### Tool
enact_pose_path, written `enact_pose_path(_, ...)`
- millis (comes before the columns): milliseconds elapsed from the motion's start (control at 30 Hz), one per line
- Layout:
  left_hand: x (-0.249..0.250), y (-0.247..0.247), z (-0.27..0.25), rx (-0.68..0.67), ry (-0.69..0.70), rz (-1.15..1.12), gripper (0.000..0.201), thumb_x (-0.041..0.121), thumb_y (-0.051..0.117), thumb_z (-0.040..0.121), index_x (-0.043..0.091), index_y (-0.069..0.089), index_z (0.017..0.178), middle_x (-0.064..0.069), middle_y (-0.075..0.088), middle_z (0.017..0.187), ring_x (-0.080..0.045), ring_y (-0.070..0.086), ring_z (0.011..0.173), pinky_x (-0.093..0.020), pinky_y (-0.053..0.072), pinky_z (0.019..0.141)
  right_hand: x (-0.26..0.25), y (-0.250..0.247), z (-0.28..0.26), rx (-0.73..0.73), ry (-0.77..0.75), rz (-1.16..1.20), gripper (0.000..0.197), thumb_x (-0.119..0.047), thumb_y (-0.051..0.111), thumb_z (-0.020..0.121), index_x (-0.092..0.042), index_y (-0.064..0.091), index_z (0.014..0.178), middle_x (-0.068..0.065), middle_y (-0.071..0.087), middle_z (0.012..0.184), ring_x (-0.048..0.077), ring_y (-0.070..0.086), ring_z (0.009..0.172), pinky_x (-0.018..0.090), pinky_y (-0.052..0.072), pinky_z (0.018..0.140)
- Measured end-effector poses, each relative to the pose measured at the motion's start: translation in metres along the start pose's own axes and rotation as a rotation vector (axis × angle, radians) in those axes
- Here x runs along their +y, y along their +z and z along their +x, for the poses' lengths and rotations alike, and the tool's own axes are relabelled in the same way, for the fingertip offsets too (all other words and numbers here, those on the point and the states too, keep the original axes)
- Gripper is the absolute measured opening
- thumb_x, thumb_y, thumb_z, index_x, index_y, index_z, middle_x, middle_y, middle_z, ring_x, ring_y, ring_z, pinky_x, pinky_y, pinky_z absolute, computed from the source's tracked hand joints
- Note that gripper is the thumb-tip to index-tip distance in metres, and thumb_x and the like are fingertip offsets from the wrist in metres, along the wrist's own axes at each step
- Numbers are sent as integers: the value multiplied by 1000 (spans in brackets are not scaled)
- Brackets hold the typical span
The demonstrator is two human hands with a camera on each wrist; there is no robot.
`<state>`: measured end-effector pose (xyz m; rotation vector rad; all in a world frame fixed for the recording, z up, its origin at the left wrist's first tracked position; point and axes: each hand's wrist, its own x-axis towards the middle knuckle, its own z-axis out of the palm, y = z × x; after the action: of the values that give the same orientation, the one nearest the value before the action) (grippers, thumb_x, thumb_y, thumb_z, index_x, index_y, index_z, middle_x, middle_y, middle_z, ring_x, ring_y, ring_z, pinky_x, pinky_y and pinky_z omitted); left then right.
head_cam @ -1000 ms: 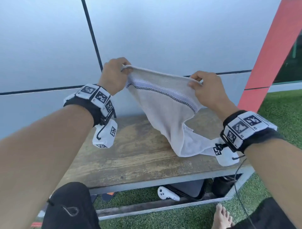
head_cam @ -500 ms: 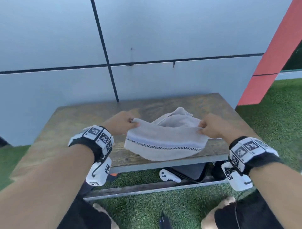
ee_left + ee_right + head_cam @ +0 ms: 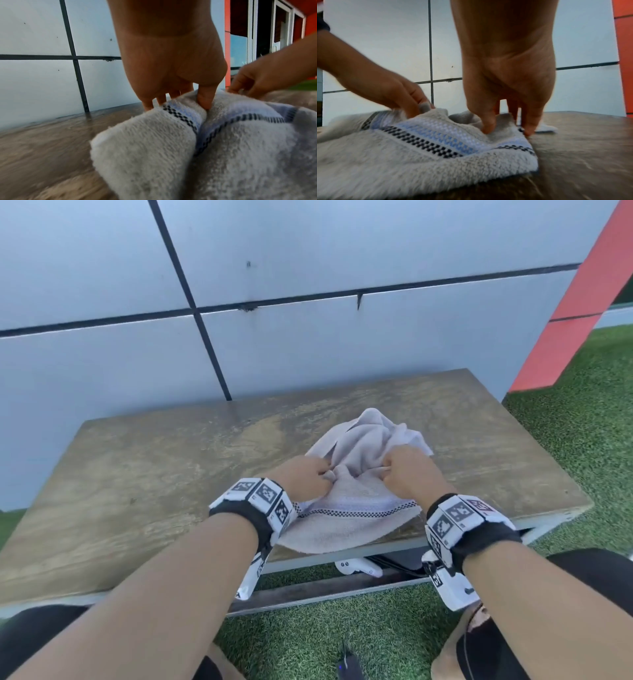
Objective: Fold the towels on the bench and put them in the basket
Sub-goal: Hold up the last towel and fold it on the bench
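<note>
— How many towels on the bench (image 3: 144, 474)?
— One pale towel (image 3: 346, 522), pinched by two hands: left hand (image 3: 303, 477), right hand (image 3: 409, 474).
— Benches?
— One.

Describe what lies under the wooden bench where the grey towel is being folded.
Under the worn wooden bench, above green artificial grass, a white game-style controller and part of a dark bag show by a metal crossbar. The benchtop and both forearms cover the rest.
</note>
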<state>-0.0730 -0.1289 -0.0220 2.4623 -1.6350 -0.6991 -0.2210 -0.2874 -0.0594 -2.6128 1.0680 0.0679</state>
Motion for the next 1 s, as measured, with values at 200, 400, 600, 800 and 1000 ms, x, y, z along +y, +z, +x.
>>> enact_pose_path(200, -27, -6, -12, 151, -103, -73, 23, 25, 49, 99, 11, 61, 84, -10, 62, 93, -25, 55, 87, -33, 45, 76, -26, -8, 28, -106, -315, 99, 27, -23, 64, 92, -30, 54, 67, -1, 58, 91, 23, 58, 88, 36, 49, 78)
enact_pose_path(400, -67, 27, -16, 162, -76, -28, 21, 35, 55, 96, 28, 66, 80, -12, 42, 146, -29, 27, 141, -47, 25, 115, -50, -1, 26, -247, -492, 141, 21, -27, 70, 87, -34, 63, 69, -2, 53, 87, 18, 52, 82, 31, 42, 70)
enact_pose_path(600, -69, -5, 2, 193, 52, -65, 33, 16, 61, 93, 9, 53, 62, 4, 45, 71, -11, 41, 64, -14, 31, 58, -78, -2, 56, -226, -472, -52, 23, -16, 56, 84, 3, 64, 75, 23, 65, 93, 41, 58, 89, 37, 44, 62)
enact_pose_path(800, -92, -130, 48, 616, -44, -95, 43, 16, 57, 93, 13, 32, 57, -10, 45, 68, -28, 46, 67, -41, 37, 65, -106, -97, 133, 261, -407, 102, 13, -7, 60, 80, 2, 67, 73, 23, 62, 81, 39, 60, 78, 43, 50, 68)
enact_pose_path(1000, -118, -233, 41, 1055, -161, -261, 47, 31, 54, 95, 12, 38, 56, -4, 32, 60, -23, 33, 58, -30, 26, 53, -110, -184, 173, 643, -347, 307, 14, -19, 62, 89, -11, 74, 86, 9, 63, 74, 27, 57, 72, 27, 36, 63)
